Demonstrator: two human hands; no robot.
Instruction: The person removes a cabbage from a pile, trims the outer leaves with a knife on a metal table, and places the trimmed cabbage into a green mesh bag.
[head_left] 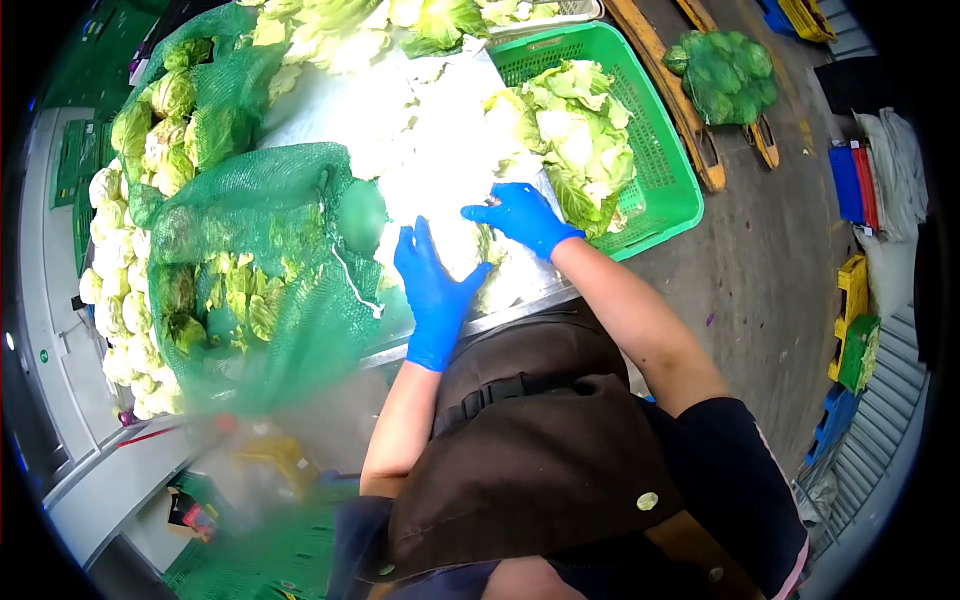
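Note:
Both hands wear blue gloves and reach over a metal table (325, 105) that is strongly overexposed. My left hand (436, 290) is open, its thumb and fingers spread along the near side of a pale cabbage (448, 243) washed out by glare. On the other side of that cabbage my right hand (530, 220) is open too, fingers stretched to the left. Beside the right hand stands a green crate (655, 190) with cabbage leaves (580, 135) in it. Left of my left hand lies a green mesh sack (310, 175) with a white drawstring (355, 280) and cabbages inside.
Trimmed leaves (330, 30) lie at the table's far end. Whitish cabbages (120, 290) are stacked at the far left. On the floor to the right, orange pallet-truck forks (665, 95) carry a netted sack of cabbages (722, 78). Yellow pallets (848, 300) stand farther right.

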